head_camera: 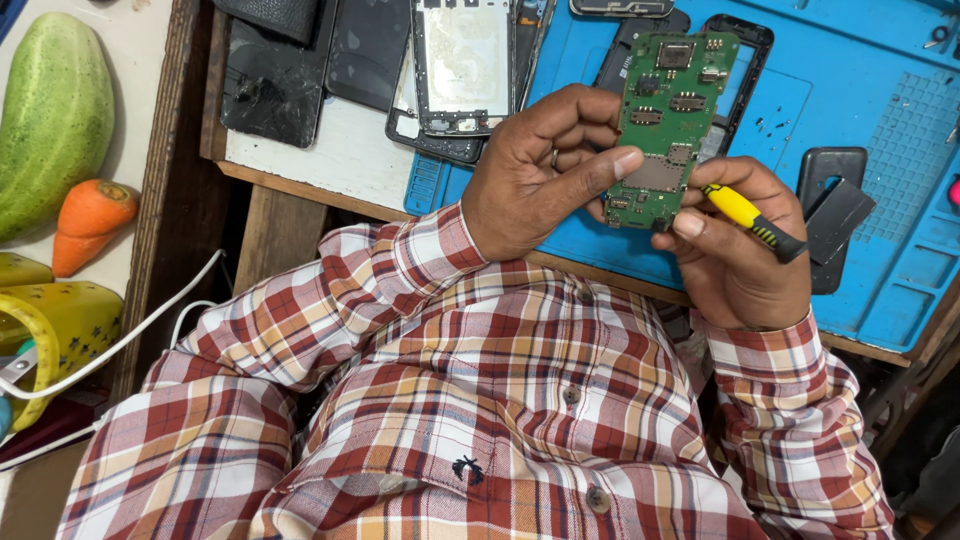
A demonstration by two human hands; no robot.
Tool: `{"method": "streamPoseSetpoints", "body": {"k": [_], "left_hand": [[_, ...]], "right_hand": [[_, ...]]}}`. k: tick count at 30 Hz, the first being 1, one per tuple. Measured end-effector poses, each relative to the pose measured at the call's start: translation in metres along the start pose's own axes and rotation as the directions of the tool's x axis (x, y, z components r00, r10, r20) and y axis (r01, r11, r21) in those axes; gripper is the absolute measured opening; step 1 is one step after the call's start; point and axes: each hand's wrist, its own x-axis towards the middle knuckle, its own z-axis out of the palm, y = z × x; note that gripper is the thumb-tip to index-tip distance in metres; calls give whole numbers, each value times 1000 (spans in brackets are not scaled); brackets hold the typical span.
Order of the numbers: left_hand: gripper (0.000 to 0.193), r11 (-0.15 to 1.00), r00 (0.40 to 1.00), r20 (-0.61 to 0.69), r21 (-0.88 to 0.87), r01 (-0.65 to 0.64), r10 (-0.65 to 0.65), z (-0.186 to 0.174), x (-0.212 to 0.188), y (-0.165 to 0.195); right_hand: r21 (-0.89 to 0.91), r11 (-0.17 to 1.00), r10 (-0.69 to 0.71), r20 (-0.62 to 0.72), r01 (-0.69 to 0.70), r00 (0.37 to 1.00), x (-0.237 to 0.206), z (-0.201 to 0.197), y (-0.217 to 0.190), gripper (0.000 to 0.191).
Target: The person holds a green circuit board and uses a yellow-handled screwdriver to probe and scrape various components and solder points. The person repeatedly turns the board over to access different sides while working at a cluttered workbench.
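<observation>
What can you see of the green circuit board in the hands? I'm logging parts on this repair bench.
The green circuit board is a narrow, long rectangle held roughly upright above the blue work mat. Its facing side carries small metal shields, grey chips and gold contacts. The left hand pinches its left edge, thumb across the lower part. The right hand touches its bottom right corner with the thumb while also holding a yellow-handled tool. No cracks are visible.

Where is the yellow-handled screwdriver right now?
In the head view, right of centre: the yellow-handled screwdriver lies in the right hand, beside the green circuit board that both hands pinch above the blue work mat.
</observation>
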Motion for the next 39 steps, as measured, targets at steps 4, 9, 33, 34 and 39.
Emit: {"method": "streamPoseSetpoints", "body": {"k": [4, 9, 33, 34, 39], "left_hand": [[27, 1000, 1000, -7, 0, 5, -5, 0, 0, 0], [28, 1000, 1000, -17, -9, 11, -12, 1, 1, -1], [28, 1000, 1000, -25, -12, 17, -18, 1, 3, 1], [28, 1000, 999, -31, -18, 23, -24, 2, 4, 1], [27, 999, 999, -20, -4, 46, -46, 2, 3, 1]], "right_hand": [[3, 1000, 3, -2, -3, 1000, 0, 0, 0, 25], [9, 1000, 5, 3, -5, 1000, 0, 1, -1, 27], [-195, 967, -169, -3, 166, 986, -2, 8, -3, 24], [-243, 946, -223, -13, 213, 975, -3, 9, -2, 24], [-403, 866, -341, -41, 297, 939, -4, 8, 1, 22]]}}
